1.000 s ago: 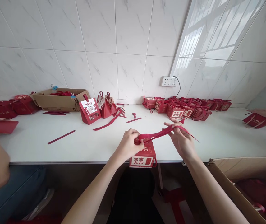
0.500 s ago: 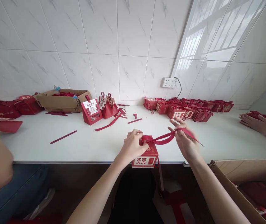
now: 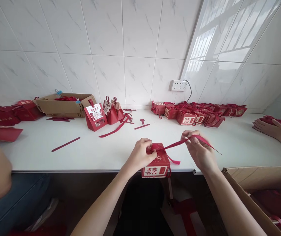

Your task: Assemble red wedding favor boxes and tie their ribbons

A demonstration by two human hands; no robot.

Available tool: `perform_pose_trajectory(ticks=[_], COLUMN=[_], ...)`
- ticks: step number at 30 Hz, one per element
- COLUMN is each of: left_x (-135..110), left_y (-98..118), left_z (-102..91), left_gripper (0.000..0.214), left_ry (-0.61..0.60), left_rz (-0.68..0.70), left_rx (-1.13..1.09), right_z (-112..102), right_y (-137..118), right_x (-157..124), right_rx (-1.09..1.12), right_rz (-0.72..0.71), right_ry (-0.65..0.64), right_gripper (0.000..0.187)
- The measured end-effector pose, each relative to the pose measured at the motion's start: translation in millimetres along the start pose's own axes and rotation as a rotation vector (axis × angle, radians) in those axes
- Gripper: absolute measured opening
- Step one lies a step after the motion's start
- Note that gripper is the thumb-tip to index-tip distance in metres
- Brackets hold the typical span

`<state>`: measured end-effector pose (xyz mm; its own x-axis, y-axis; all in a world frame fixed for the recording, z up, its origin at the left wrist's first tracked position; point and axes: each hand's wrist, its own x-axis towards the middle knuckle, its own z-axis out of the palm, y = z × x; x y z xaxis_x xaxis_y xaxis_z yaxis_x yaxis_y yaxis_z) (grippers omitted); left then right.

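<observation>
A red gift box (image 3: 155,166) with cream panels and printed characters sits at the table's front edge, slightly overhanging it. On its top, my left hand (image 3: 141,153) pinches the red ribbon at the knot or loop; the fingers partly hide it. My right hand (image 3: 198,149) grips one ribbon tail (image 3: 177,143) between thumb and fingers, holding it stretched out to the right of the box. That tail's free end trails beyond the hand. A second ribbon end (image 3: 175,161) hangs loose over the box's right side.
Red gift boxes (image 3: 187,118) cluster along the wall at right; several pointed red boxes (image 3: 95,118) stand left of centre. A cardboard box (image 3: 59,109) holds red ribbons. Ribbon strips (image 3: 66,144) lie about. Co-workers' hands (image 3: 270,128) show at both sides. An open carton (image 3: 241,193) stands at lower right.
One of the two ribbon strands in my right hand has dropped and now hangs beside the box. My right hand's fingers have closed on the remaining strand. My left hand stays on the box top.
</observation>
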<state>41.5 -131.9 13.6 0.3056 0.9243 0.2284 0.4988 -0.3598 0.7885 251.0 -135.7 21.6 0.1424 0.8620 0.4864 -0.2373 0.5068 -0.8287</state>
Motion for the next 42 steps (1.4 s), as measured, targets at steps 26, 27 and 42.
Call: perform_pose_trajectory(ticks=[26, 27, 42], left_x=[-8, -8, -73], left_y=[-31, -32, -89], left_z=[8.8, 7.3, -60.7], left_gripper=[0.013, 0.013, 0.048], left_ry=[0.669, 0.718, 1.244], left_rz=[-0.164, -0.157, -0.121], left_rx=[-0.833, -0.866, -0.744], right_z=[-12, -11, -21], right_y=[11, 8, 13], right_x=[1, 1, 20], right_rx=[-0.184, -0.254, -0.787], right_rz=[0.452, 0.458, 0.48], right_ry=[-0.299, -0.314, -0.448], right_gripper=[0.056, 0.054, 0.033])
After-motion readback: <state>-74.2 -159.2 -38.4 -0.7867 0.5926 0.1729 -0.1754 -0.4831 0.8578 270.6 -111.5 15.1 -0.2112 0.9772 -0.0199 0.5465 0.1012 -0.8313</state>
